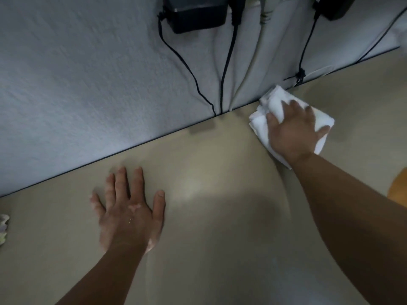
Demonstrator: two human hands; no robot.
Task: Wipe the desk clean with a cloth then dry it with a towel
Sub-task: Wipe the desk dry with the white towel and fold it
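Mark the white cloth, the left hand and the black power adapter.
white cloth point(275, 102): head view, its bare upper fold.
left hand point(130, 214): head view, back of the hand.
black power adapter point(196, 16): head view, front face of its body.

Black adapter point(198, 14) high on grey partition point(77, 84); cables point(228, 62) hang down it; orange object point(398, 190) far right.

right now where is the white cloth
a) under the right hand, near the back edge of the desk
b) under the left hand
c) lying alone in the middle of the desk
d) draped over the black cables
A: the right hand presses with spread fingers on the white cloth close to the back edge of the desk, while the left hand lies flat on the bare surface.
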